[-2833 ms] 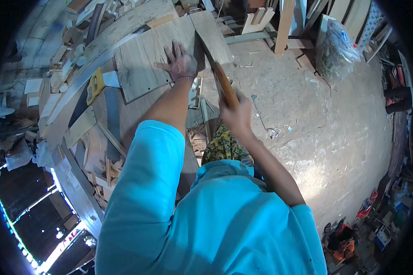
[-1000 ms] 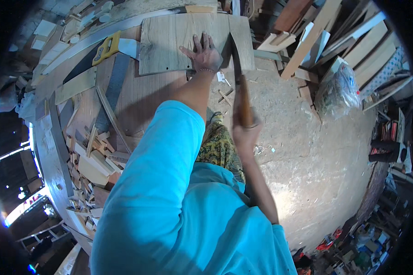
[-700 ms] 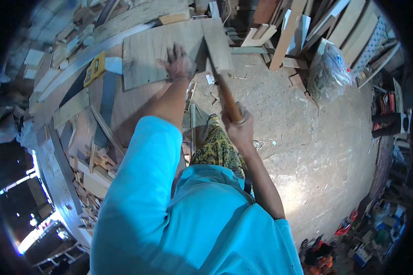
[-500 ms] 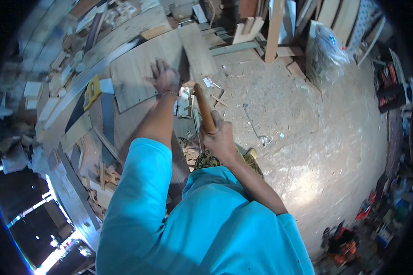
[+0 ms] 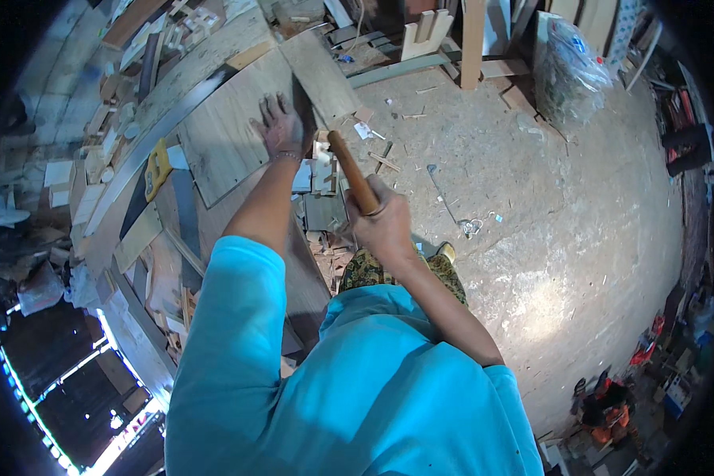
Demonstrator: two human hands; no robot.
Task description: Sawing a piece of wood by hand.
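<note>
My left hand [image 5: 280,128] lies with fingers spread on a pale wood-grain board [image 5: 218,147], holding it against the bench. My right hand [image 5: 381,226] is closed around the long wooden handle [image 5: 347,164] of a cutting tool, near the board's right end. Its blade is hard to make out against the dark gap beside my left hand. A narrower right section of board [image 5: 321,71] lies beyond that gap. A handsaw with a yellow handle [image 5: 157,170] lies on the bench, left of the board.
Wood offcuts [image 5: 103,151] and long strips crowd the bench at left. Planks [image 5: 471,55] lean at the back right beside a plastic-wrapped bundle [image 5: 571,75]. Scraps and a thin metal rod [image 5: 444,198] lie on the concrete floor [image 5: 571,238]. Mixed clutter lines the right edge.
The tool in my right hand has moved back from the board toward my body, its dark blade less visible. The view has swung, shifting the board leftward. My left hand stays on it.
</note>
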